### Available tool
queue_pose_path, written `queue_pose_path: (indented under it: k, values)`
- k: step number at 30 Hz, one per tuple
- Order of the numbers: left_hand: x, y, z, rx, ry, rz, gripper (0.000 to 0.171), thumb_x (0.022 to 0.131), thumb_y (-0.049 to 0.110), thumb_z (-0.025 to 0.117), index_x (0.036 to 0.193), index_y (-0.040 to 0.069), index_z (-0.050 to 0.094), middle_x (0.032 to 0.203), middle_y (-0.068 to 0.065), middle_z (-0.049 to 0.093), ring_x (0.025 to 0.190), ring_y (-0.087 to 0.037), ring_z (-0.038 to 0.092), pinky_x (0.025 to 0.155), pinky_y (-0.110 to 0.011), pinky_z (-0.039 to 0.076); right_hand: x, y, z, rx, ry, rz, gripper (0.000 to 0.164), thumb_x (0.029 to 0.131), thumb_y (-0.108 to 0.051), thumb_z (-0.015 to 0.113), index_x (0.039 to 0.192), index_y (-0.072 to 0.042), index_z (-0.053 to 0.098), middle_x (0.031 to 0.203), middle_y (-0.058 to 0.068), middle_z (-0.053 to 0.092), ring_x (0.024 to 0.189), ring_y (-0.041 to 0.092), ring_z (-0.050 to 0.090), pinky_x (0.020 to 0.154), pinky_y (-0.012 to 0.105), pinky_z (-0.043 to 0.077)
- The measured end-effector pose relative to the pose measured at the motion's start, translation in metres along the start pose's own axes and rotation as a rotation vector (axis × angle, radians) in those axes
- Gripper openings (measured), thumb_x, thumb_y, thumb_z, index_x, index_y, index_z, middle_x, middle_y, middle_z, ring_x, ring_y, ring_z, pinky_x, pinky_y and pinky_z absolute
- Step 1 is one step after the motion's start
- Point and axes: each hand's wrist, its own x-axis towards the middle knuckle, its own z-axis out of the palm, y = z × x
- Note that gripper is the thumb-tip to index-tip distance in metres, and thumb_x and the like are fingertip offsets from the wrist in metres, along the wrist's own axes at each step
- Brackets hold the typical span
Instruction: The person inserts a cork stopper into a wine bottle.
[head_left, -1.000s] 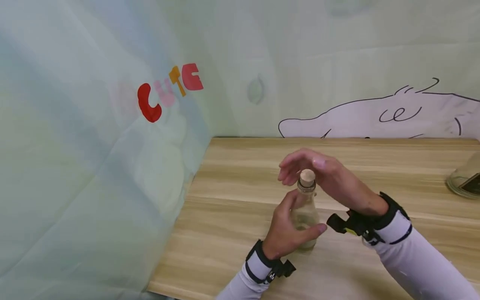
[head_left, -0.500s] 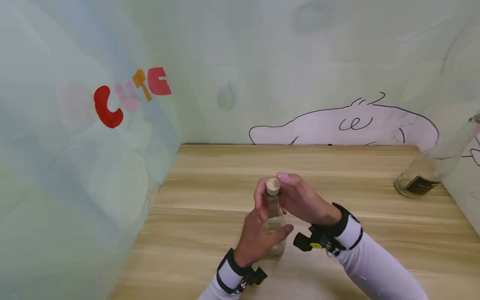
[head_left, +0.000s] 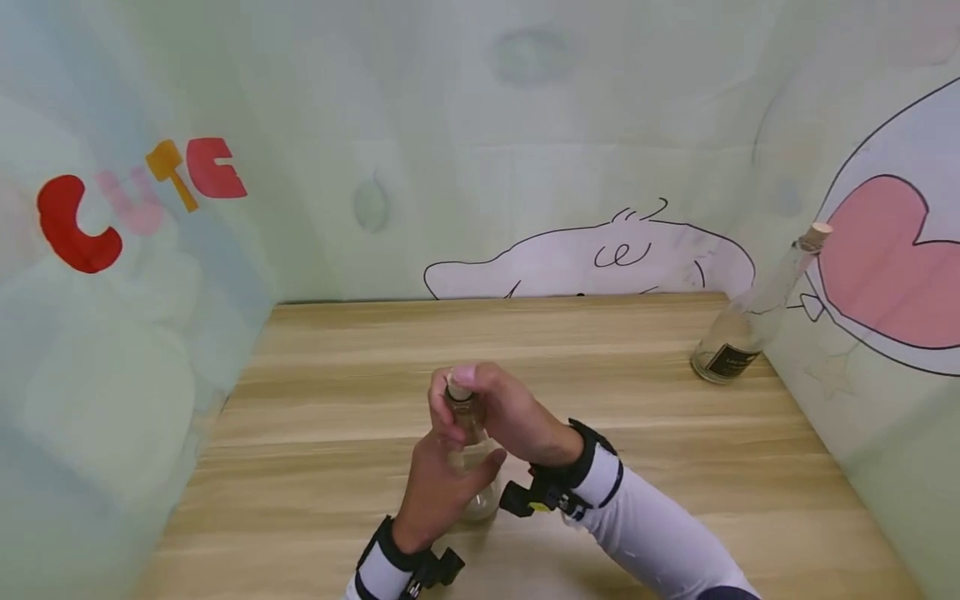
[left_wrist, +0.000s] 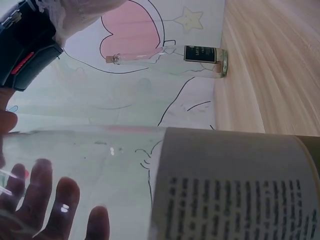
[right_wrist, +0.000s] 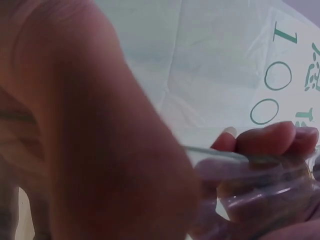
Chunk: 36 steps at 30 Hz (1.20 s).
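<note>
A clear glass bottle (head_left: 476,455) stands upright on the table, low in the head view. My left hand (head_left: 431,492) holds its body, fingers on the far left side and thumb across the front. At the top, my right hand (head_left: 521,421) has its thumb on the cork (head_left: 457,387), with fingers curled round the cork and neck from the left. The left wrist view shows the bottle's printed pale label (left_wrist: 235,195) close up, with fingers behind the glass. In the right wrist view, fingers (right_wrist: 272,139) wrap the clear glass; the cork is hidden there.
Another corked glass bottle (head_left: 772,287) with a black label (head_left: 731,361) stands at the back right of the wooden table (head_left: 337,400). Cloth walls (head_left: 315,167) with printed drawings enclose the left, back and right sides.
My right hand has come down from above the bottle and closed round its top, thumb now on the cork. The left hand keeps its hold. The head view has swung right, showing the second bottle.
</note>
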Motion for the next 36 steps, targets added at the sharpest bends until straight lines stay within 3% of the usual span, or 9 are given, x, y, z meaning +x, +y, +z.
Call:
queue_pose_path:
  k: [7, 17, 26, 33, 36]
  values:
    - [-0.001, -0.002, -0.002, -0.01, 0.01, 0.009, 0.03, 0.077, 0.01, 0.083, 0.101, 0.007, 0.066, 0.098, 0.002, 0.067, 0.088, -0.016, 0.061, 0.076, -0.042, 0.054, 0.002, 0.004, 0.007, 0.0, 0.061, -0.011, 0.041, 0.093, -0.031, 0.029, 0.073, 0.002, 0.044, 0.061, 0.012, 0.039, 0.054, 0.02, 0.041, 0.055, 0.031, 0.038]
    - [-0.003, 0.001, 0.003, -0.019, -0.002, -0.031, 0.028, 0.08, 0.015, 0.083, 0.103, 0.01, 0.067, 0.099, 0.006, 0.065, 0.089, -0.014, 0.061, 0.078, -0.034, 0.052, 0.0, 0.004, 0.009, 0.032, 0.074, -0.063, 0.037, 0.093, -0.024, 0.029, 0.073, 0.005, 0.042, 0.059, 0.015, 0.037, 0.051, 0.02, 0.038, 0.05, 0.03, 0.037]
    - [-0.004, 0.005, -0.003, -0.016, -0.009, 0.001, 0.034, 0.079, 0.011, 0.084, 0.108, 0.01, 0.068, 0.105, 0.004, 0.068, 0.095, -0.014, 0.063, 0.082, -0.035, 0.053, -0.001, 0.011, 0.009, 0.08, 0.013, -0.142, 0.067, 0.096, -0.058, 0.036, 0.078, 0.007, 0.043, 0.06, 0.017, 0.036, 0.052, 0.022, 0.037, 0.047, 0.033, 0.035]
    - [-0.006, 0.005, -0.004, -0.037, 0.008, 0.048, 0.034, 0.075, 0.013, 0.087, 0.093, 0.013, 0.059, 0.101, 0.003, 0.065, 0.092, -0.017, 0.062, 0.079, -0.034, 0.052, -0.001, 0.01, 0.012, 0.063, 0.02, -0.138, 0.068, 0.098, -0.057, 0.034, 0.078, 0.007, 0.043, 0.061, 0.017, 0.036, 0.052, 0.023, 0.036, 0.047, 0.032, 0.035]
    - [-0.006, 0.005, -0.003, -0.067, -0.003, 0.057, 0.037, 0.076, 0.017, 0.087, 0.096, 0.015, 0.056, 0.103, 0.003, 0.063, 0.094, -0.018, 0.061, 0.081, -0.033, 0.05, -0.003, 0.007, 0.011, 0.063, 0.028, -0.136, 0.067, 0.098, -0.055, 0.033, 0.078, 0.008, 0.043, 0.061, 0.015, 0.037, 0.052, 0.019, 0.038, 0.048, 0.032, 0.036]
